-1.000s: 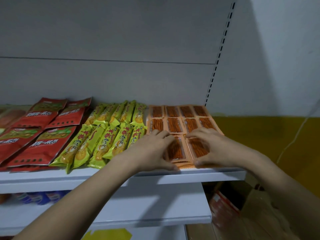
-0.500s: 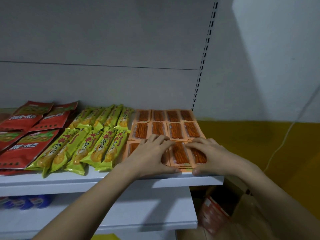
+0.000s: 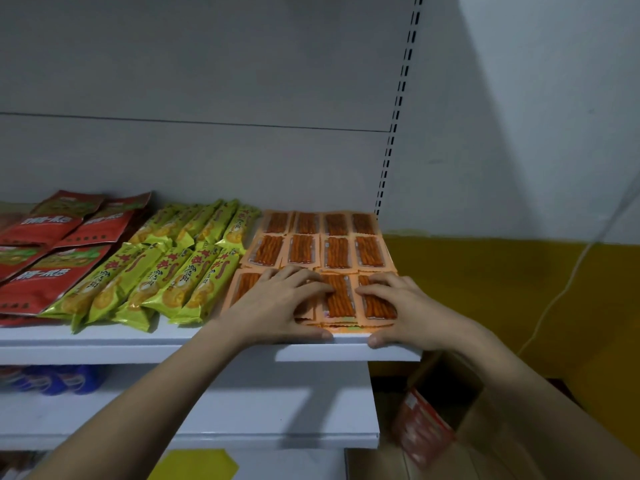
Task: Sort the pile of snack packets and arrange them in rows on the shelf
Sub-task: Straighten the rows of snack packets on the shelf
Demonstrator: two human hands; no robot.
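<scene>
Orange packets [image 3: 320, 252] lay in three rows at the right end of the shelf [image 3: 207, 344], front row at the lip. Left hand [image 3: 277, 306] lay flat on the front row's left packets, fingers [image 3: 304, 289] spread wide and nearly straight, pressing down, thumb on the shelf edge. Right hand [image 3: 405, 308] was the same on the right-most front packet, fingers [image 3: 372, 289] straight and wide, holding nothing, thumb at the edge. One front packet [image 3: 341, 299] showed bare between the two hands.

Change since the earlier frames: hands had barely moved on the packets, only spread a little apart, so the middle packet showed more. The view swung so the stack sat further right in frame. Judged: front row was being squared and flattened, orange block close to done; no loose pile in view, so sorting looked nearly finished.

Beside the orange block to the left, green packets [image 3: 162, 278] lay in two rows, touching each other. Further left were red packets [image 3: 52, 258], overlapping. The lower shelf [image 3: 242, 434] held blue packs [image 3: 59, 379] at left. Grey back panel [image 3: 207, 98] behind, slotted upright [image 3: 398, 109] at right. White wall above a yellow band [image 3: 502, 289]; a cardboard box [image 3: 450, 427] sat below right with something red inside.
</scene>
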